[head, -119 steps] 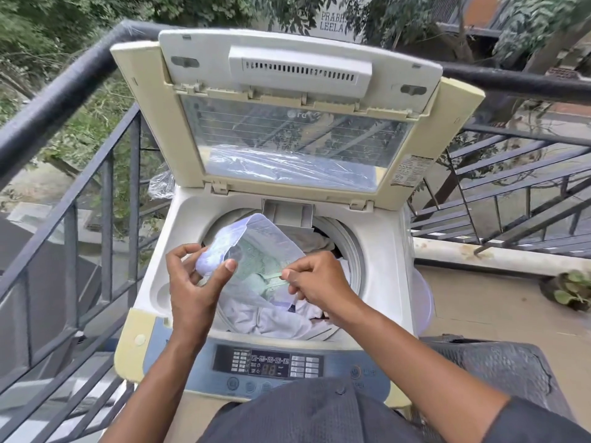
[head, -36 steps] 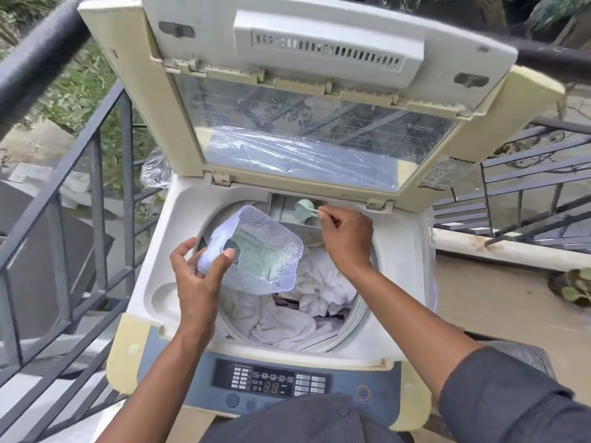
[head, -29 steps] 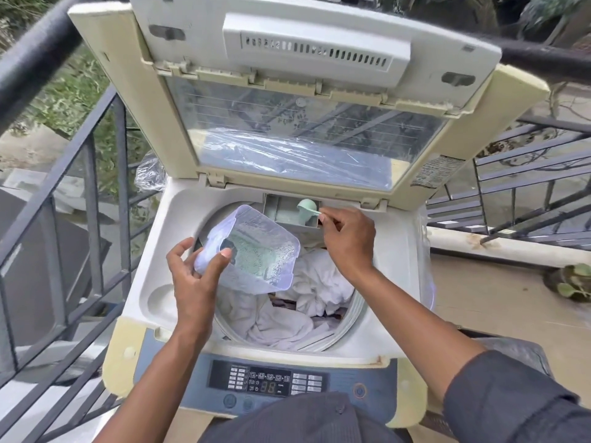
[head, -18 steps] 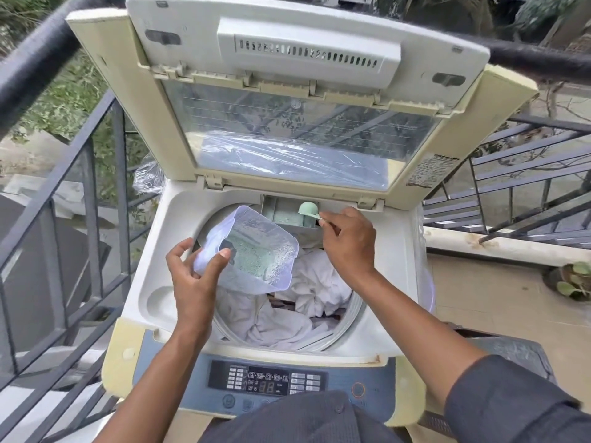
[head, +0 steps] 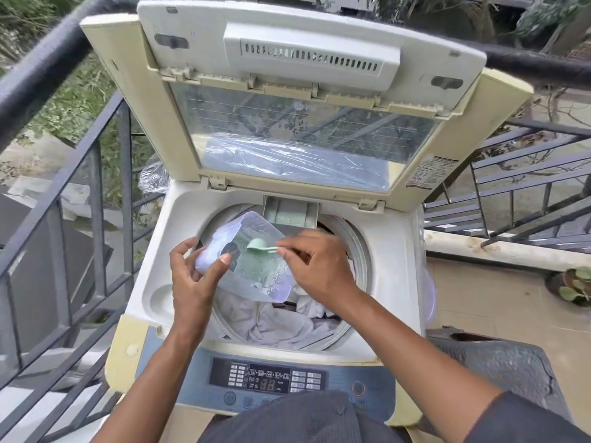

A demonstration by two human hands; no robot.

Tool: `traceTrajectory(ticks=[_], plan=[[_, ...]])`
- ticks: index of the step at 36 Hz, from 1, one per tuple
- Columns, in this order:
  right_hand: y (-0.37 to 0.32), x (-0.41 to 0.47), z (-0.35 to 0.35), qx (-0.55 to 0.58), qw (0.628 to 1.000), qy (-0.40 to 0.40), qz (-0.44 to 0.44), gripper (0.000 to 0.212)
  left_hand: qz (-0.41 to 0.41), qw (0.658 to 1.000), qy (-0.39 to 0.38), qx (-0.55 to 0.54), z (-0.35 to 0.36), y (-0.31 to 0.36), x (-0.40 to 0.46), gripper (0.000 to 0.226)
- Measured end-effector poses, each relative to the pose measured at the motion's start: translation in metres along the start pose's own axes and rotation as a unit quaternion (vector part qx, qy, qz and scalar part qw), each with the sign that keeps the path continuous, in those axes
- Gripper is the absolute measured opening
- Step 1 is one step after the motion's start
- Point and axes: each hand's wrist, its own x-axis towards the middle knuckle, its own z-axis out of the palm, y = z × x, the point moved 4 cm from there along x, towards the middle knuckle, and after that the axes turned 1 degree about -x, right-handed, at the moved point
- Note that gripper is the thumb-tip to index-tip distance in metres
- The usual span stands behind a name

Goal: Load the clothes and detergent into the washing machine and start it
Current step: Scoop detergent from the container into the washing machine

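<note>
A top-loading washing machine [head: 153, 251] stands with its lid [head: 307, 100] raised. White clothes [head: 275, 321] fill the drum. My left hand [head: 192, 282] holds a detergent pouch [head: 256, 266] open over the drum. My right hand [head: 316, 266] pinches the handle of a small green scoop [head: 257, 246], whose bowl sits at the pouch's mouth. The detergent drawer [head: 289, 214] at the back of the drum opening is open. The control panel [head: 268, 377] lies along the front edge.
A dark metal railing [head: 96, 174] runs close along the left and behind the machine. A dark woven basket [head: 499, 362] stands to the right on the balcony floor. A potted plant [head: 572, 282] sits at the far right.
My right hand has brought the green scoop back from the detergent drawer to the pouch. The left hand still holds the pouch over the drum.
</note>
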Motion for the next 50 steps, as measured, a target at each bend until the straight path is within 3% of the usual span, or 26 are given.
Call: traceTrajectory(ticks=[6, 8, 11, 14, 17, 19, 25, 29, 35, 43, 50], plan=[[0.004, -0.006, 0.032, -0.169, 0.981, -0.071, -0.063, 0.013, 0.034, 0.998, -0.035, 0.028, 0.001, 0.006, -0.005, 0.074], [0.0, -0.008, 0.037, -0.242, 0.959, -0.104, -0.103, 0.005, 0.046, 0.997, -0.042, 0.038, 0.003, 0.008, -0.007, 0.082], [-0.007, -0.015, 0.044, -0.278, 0.94, -0.153, -0.124, 0.013, 0.061, 0.996, -0.04, 0.045, 0.004, 0.012, -0.01, 0.092], [-0.01, -0.02, 0.047, -0.244, 0.949, -0.176, -0.093, 0.018, 0.068, 0.997, -0.033, 0.025, 0.004, 0.015, -0.013, 0.094], [-0.01, -0.019, 0.044, -0.199, 0.969, -0.134, -0.066, 0.029, 0.078, 0.996, -0.037, 0.006, 0.003, 0.017, -0.016, 0.096], [-0.005, -0.021, 0.046, -0.179, 0.976, -0.119, -0.04, 0.024, 0.083, 0.996, -0.039, 0.002, 0.001, 0.018, -0.018, 0.095], [0.007, -0.022, 0.043, -0.03, 0.988, -0.097, 0.117, 0.04, 0.092, 0.995, -0.048, -0.006, 0.0, 0.021, -0.02, 0.091], [0.008, -0.023, 0.044, 0.052, 0.973, -0.097, 0.205, 0.018, 0.096, 0.994, -0.059, 0.007, 0.002, 0.018, -0.018, 0.088], [0.018, -0.028, 0.042, 0.196, 0.92, -0.082, 0.329, 0.011, 0.091, 0.994, -0.062, 0.025, 0.006, 0.014, -0.015, 0.085], [0.034, -0.026, 0.02, 0.281, 0.882, -0.026, 0.377, 0.011, 0.044, 0.999, -0.009, 0.003, 0.003, 0.0, -0.001, 0.083], [0.044, -0.005, -0.003, 0.334, 0.868, 0.036, 0.367, 0.008, -0.003, 0.999, 0.033, -0.001, 0.005, -0.006, 0.01, 0.082]])
